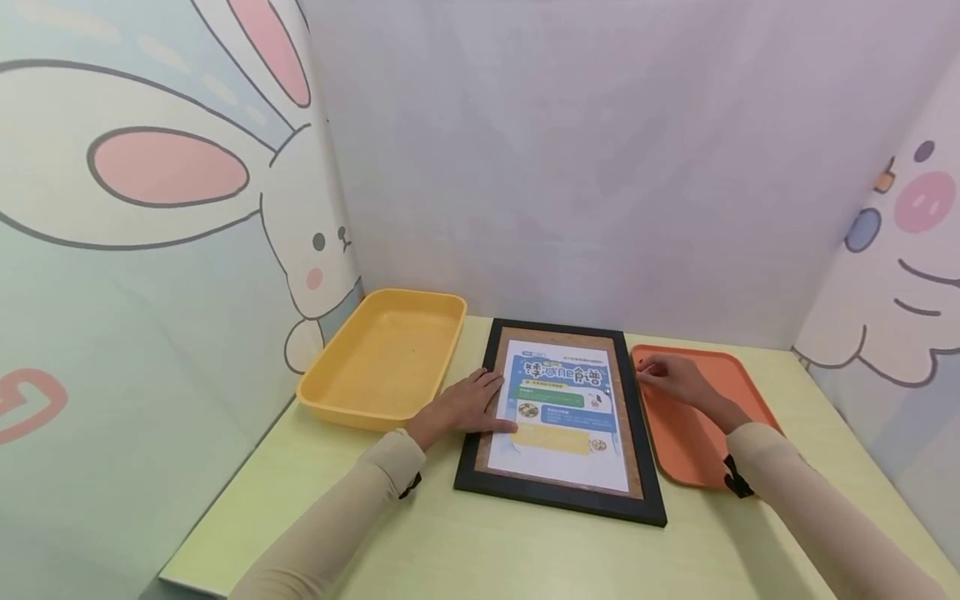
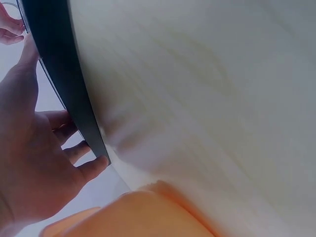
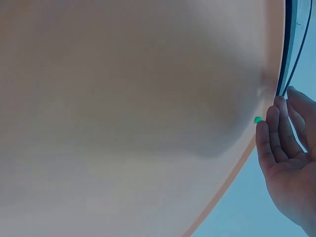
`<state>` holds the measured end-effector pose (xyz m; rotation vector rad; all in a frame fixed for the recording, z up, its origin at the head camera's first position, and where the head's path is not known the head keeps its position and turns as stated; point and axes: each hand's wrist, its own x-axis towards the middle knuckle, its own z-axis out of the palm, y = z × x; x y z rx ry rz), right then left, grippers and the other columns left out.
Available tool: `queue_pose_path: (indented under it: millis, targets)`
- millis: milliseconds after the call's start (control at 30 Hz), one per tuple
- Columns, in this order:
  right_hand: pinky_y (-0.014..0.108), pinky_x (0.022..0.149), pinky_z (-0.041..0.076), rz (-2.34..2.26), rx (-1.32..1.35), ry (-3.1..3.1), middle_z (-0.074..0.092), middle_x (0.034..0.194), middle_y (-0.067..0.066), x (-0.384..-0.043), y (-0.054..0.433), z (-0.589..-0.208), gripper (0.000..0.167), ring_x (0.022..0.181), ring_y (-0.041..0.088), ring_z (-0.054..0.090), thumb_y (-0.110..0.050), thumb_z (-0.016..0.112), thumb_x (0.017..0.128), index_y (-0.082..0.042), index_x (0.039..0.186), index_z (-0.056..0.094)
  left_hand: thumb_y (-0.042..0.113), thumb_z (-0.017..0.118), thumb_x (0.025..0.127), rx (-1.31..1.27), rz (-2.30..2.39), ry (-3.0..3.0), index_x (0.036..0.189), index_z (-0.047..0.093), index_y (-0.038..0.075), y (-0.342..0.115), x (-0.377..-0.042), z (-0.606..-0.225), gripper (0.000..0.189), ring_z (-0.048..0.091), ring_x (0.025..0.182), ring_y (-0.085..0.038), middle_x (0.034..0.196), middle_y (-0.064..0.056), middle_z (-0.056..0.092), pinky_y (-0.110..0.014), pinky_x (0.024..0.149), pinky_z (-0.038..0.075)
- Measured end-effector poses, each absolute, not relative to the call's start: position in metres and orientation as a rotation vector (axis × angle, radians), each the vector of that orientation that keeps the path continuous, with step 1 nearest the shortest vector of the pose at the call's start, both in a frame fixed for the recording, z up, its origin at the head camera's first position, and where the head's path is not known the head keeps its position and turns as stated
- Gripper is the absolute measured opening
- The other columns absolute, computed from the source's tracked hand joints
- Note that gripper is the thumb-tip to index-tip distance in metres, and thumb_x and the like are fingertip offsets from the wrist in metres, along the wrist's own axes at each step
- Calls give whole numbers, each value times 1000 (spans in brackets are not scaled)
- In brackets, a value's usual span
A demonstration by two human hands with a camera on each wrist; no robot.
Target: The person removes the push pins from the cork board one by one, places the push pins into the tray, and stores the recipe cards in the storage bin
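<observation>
A picture frame (image 1: 561,502) with a black border and a brown inner board lies on the table. On it is a printed sheet (image 1: 562,408) with Chinese characters and blue, green and yellow blocks. My left hand (image 1: 474,404) rests across the frame's left side, fingers extended, thumb on the sheet. My right hand (image 1: 678,379) is at the frame's right side, above the orange tray (image 1: 690,467). Its thumb and fingertips are close together, and whether they hold anything is hidden. A tiny green piece (image 3: 257,120) shows beside those fingertips in the right wrist view.
A deep yellow tray (image 1: 390,358) stands left of the frame. The pale table (image 1: 480,554) meets a fabric wall (image 1: 570,167) at the back and walls printed with cartoon animals at both sides.
</observation>
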<state>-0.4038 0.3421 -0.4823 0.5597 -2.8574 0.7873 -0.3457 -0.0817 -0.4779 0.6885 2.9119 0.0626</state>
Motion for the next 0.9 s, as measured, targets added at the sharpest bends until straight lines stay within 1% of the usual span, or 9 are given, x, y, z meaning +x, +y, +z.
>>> queue_pose_path:
  millis: [167,300,467,633,733,800,900]
  targets:
    - [47,81,61,777,605,-2852,76,99,13,-407,336,-475,19,85,25,69,-14,76,96,0,110,74,87,53,84,698,69,2926,165,28,14,-83,-345,-470,113,24,157,-29,170,-5,29,-47,124,29]
    - [42,77,61,770,626,-2857,75,98,13,-408,332,-469,19,83,23,68,-13,77,95,0,109,75,87,53,84,724,79,2929,165,29,13,-83,-346,-467,112,24,157,-30,170,-6,29,-46,124,28]
    - [38,75,60,761,647,-2870,75,100,12,-406,327,-466,20,81,21,66,-12,77,95,0,111,76,86,54,84,727,85,2930,165,29,12,-82,-347,-467,112,24,157,-30,170,-6,30,-47,124,28]
    - [31,71,57,794,660,-2875,76,98,9,-402,321,-466,18,79,19,63,-12,79,94,-1,108,78,87,53,84,718,87,2922,165,28,13,-81,-348,-471,113,23,158,-30,171,-5,28,-47,125,27]
    - [26,65,53,812,680,-2888,76,96,6,-400,317,-469,19,77,17,62,-15,81,92,-3,107,80,88,52,83,709,79,2916,166,27,14,-81,-347,-474,113,22,158,-29,171,-4,27,-47,125,27]
    - [25,63,50,826,713,-2898,76,96,6,-399,314,-470,21,76,16,61,-16,82,91,-3,108,80,89,51,83,704,70,2913,166,27,15,-81,-346,-476,113,23,158,-29,171,-4,27,-47,124,28]
    - [24,62,49,820,756,-2915,76,96,5,-398,312,-474,23,76,15,61,-17,82,91,-3,109,80,89,52,83,701,80,2911,166,28,14,-81,-344,-478,113,23,157,-30,171,-4,28,-48,124,28]
